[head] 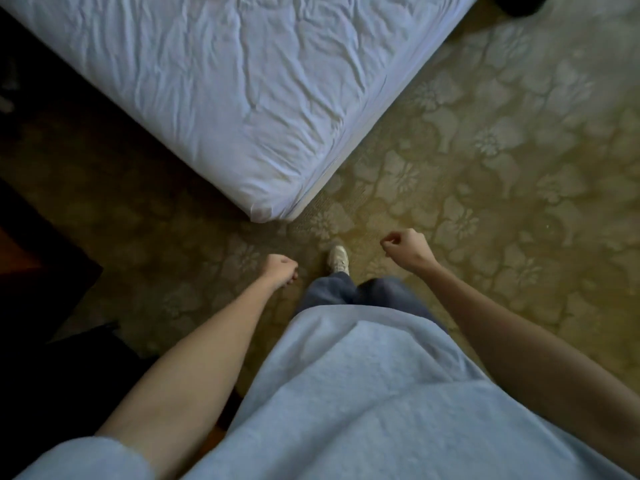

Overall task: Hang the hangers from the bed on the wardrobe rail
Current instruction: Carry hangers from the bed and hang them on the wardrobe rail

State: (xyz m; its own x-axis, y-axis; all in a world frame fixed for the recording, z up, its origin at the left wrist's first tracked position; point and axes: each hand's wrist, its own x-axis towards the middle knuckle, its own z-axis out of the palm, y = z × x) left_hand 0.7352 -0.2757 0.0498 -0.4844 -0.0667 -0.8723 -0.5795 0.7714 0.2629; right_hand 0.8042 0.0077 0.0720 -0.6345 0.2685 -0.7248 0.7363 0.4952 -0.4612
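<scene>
The bed (pixel 242 84) fills the upper left, covered by a wrinkled white sheet, its near corner pointing at me. No hanger shows on the visible part of the sheet, and no wardrobe or rail is in view. My left hand (pixel 280 271) hangs over the carpet just below the bed's corner, fingers curled shut with nothing in them. My right hand (pixel 405 249) is to the right of the corner, also curled shut and holding nothing.
A patterned yellowish carpet (pixel 502 150) stretches to the right of the bed. Dark furniture (pixel 38 265) stands at the left edge. One pale shoe (pixel 338 259) steps forward between my hands. A dark object (pixel 519 3) sits at the top right.
</scene>
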